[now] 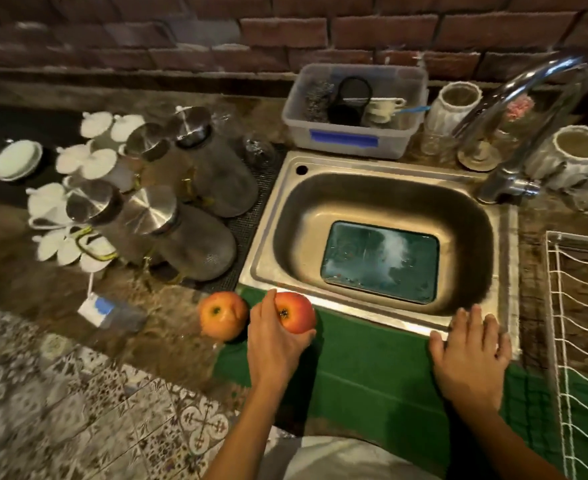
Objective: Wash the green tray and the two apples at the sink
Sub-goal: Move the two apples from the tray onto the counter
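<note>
We are gripping one apple with our left hand at the sink's front edge, right hand resting open, lifting it gently toward the green tray.

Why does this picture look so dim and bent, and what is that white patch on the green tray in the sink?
Head view: the light is low and warm, so the brick wall looks murky. The wide lens bows straight lines, as on the wire rack. The jars at left are smeared and soft. The white patch on the green tray looks like glare on its wet surface. The hands and apples are fairly sharp.
</note>
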`<action>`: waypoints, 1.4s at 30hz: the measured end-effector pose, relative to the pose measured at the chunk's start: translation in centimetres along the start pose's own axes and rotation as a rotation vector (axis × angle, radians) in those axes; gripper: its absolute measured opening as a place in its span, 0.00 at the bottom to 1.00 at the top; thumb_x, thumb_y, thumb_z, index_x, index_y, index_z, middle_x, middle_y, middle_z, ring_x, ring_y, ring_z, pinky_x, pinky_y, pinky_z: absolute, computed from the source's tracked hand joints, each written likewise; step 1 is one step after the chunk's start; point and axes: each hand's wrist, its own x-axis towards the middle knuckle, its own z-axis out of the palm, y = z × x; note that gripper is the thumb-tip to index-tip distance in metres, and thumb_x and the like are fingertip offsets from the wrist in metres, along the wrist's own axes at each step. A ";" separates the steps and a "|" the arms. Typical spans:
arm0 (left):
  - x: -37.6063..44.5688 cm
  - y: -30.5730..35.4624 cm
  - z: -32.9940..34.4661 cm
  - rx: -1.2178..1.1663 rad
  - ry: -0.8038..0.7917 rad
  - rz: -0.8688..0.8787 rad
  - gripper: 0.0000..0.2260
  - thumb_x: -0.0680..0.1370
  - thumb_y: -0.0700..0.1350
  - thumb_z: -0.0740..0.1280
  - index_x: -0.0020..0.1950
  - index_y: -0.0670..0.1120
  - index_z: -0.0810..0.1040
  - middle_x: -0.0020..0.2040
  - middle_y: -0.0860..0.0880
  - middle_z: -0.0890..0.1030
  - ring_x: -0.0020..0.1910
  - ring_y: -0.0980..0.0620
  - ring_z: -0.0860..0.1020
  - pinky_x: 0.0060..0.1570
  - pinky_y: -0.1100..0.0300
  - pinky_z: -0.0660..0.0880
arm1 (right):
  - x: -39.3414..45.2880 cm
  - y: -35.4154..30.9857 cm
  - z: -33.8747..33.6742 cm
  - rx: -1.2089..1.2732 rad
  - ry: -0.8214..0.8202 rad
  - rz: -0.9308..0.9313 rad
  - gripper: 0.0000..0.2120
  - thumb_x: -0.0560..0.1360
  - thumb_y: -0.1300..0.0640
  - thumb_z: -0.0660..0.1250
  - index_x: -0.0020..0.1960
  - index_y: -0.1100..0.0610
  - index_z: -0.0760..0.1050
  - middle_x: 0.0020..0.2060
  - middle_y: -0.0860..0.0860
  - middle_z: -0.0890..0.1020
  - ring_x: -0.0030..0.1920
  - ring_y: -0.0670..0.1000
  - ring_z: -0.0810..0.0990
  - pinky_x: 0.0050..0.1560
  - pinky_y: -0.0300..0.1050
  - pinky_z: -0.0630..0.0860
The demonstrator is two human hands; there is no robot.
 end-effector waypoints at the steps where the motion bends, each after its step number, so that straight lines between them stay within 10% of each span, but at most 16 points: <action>1: -0.2 -0.6 -0.2 0.009 -0.003 -0.013 0.46 0.62 0.52 0.82 0.76 0.50 0.64 0.68 0.46 0.73 0.67 0.44 0.72 0.62 0.49 0.72 | 0.0 0.0 0.1 0.001 0.003 0.006 0.35 0.78 0.40 0.48 0.73 0.63 0.67 0.75 0.62 0.65 0.74 0.64 0.61 0.73 0.63 0.54; 32: -1.8 -2.6 -2.2 0.267 -0.150 -0.115 0.51 0.68 0.66 0.74 0.81 0.48 0.51 0.69 0.38 0.65 0.66 0.38 0.67 0.59 0.46 0.73 | 0.2 0.5 0.0 -0.040 -0.019 -0.015 0.34 0.79 0.39 0.45 0.74 0.61 0.64 0.75 0.61 0.63 0.74 0.63 0.59 0.72 0.63 0.54; 42: 1.3 4.3 1.5 0.245 -0.048 0.513 0.27 0.79 0.59 0.64 0.76 0.50 0.66 0.74 0.43 0.67 0.74 0.44 0.65 0.69 0.48 0.68 | 0.2 0.3 -0.6 -0.026 -0.034 -0.022 0.36 0.78 0.39 0.47 0.75 0.62 0.65 0.76 0.62 0.64 0.75 0.65 0.60 0.74 0.64 0.53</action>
